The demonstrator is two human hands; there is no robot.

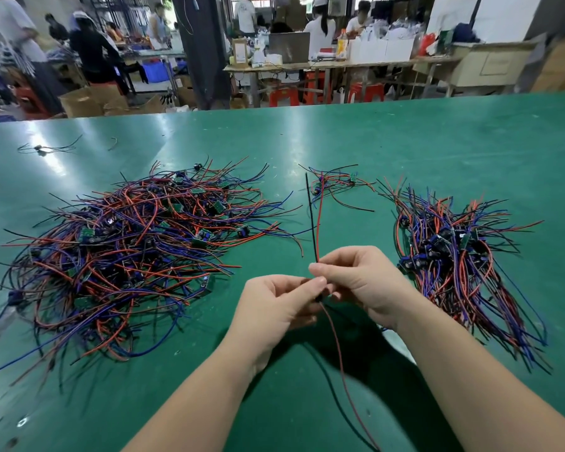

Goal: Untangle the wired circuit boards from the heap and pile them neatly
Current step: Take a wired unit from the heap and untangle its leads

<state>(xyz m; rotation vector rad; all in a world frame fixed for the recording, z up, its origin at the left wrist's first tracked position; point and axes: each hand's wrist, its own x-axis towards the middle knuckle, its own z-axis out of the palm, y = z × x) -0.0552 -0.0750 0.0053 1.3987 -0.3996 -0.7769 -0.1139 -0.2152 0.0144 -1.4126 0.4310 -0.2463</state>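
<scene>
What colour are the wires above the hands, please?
Black wire and red wire, head view.

Words and numbers: none can be read.
Circuit boards (218,207): any marks are too small to read.
Bottle (341,47) on the far bench (388,62): label too blurry to read.

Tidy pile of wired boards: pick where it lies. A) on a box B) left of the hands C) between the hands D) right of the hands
D: the tidy pile, its wires running roughly one way, lies to the right of the right hand; the tangled heap lies to the left.
</scene>
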